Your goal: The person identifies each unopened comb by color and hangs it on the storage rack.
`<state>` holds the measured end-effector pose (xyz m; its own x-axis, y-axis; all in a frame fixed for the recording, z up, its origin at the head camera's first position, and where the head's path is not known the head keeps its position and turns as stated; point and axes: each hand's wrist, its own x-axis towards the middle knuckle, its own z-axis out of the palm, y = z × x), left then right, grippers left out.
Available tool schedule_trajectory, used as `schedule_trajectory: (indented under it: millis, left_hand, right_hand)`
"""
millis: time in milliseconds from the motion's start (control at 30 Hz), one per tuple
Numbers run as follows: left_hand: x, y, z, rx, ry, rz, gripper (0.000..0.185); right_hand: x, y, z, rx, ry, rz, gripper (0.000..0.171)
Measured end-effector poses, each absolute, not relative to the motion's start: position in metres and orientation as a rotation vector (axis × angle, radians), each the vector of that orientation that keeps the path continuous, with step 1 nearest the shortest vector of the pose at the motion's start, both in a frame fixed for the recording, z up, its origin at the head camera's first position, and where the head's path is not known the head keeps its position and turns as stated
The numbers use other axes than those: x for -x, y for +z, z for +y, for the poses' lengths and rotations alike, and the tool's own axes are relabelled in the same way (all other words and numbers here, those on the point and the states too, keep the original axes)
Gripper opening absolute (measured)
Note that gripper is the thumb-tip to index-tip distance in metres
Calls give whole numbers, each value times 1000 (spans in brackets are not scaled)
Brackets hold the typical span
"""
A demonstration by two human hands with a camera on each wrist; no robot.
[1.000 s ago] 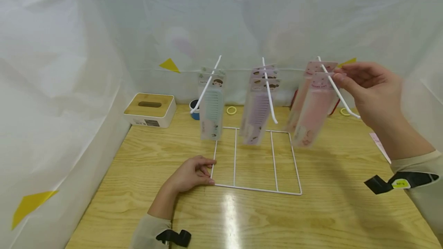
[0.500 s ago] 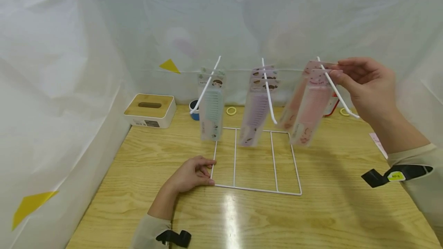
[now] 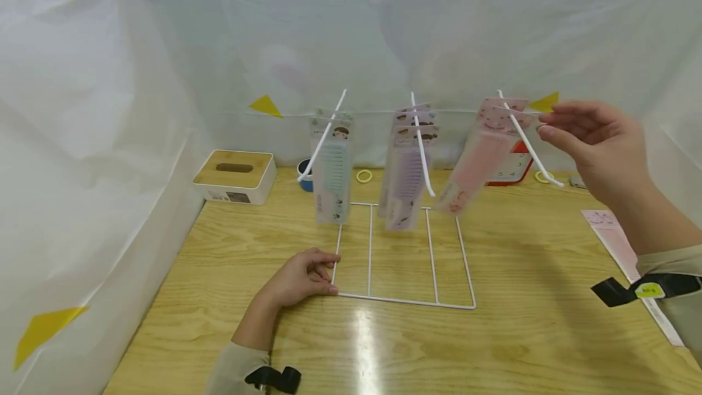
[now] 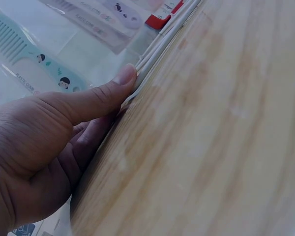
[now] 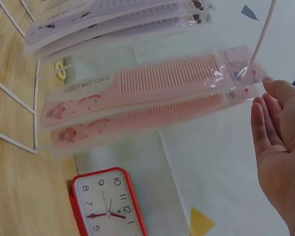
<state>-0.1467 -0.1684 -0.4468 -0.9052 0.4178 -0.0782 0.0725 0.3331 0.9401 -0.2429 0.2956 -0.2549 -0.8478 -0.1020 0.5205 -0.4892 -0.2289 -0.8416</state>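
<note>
- hands, head view: left hand point(image 3: 303, 277) pins the white rack point(image 3: 403, 300) corner; right hand point(image 3: 595, 142) hovers open, empty, beside swinging pink combs point(image 3: 482, 154).
- left wrist view: thumb point(image 4: 96, 98) slipping could shift the rack.
- right wrist view: loose fingers point(image 5: 273, 125) could knock the pink combs off their hook point(image 5: 263, 29).

Plastic-draped staging booth point(image 3: 164, 47); wooden table point(image 3: 521, 334)
</note>
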Motion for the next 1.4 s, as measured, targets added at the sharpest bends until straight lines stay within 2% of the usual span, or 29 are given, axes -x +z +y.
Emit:
schedule_trajectory:
  millis: [267, 567, 800, 1067, 1200, 1400]
  left_hand:
    - [147, -448, -169, -448, 1587, 2300, 61]
    - [147, -450, -169, -432, 1587, 2296, 61]
    - [147, -448, -169, -428, 1574, 2299, 61]
    - [147, -451, -171, -422, 1574, 2301, 61]
    - [146, -451, -171, -418, 1579, 2298, 62]
    - [148, -450, -170, -431, 1582, 2302, 62]
  right_hand:
    - [241, -297, 345, -424, 1694, -2291, 43]
    - [248, -362, 403, -360, 1420, -2598, 40]
    - [247, -397, 443, -354, 1179, -2740, 36]
    - [251, -427, 473, -320, 1110, -2764, 25]
    - [252, -434, 481, -204, 1083, -2800, 37]
    - [252, -434, 491, -57, 937, -2846, 42]
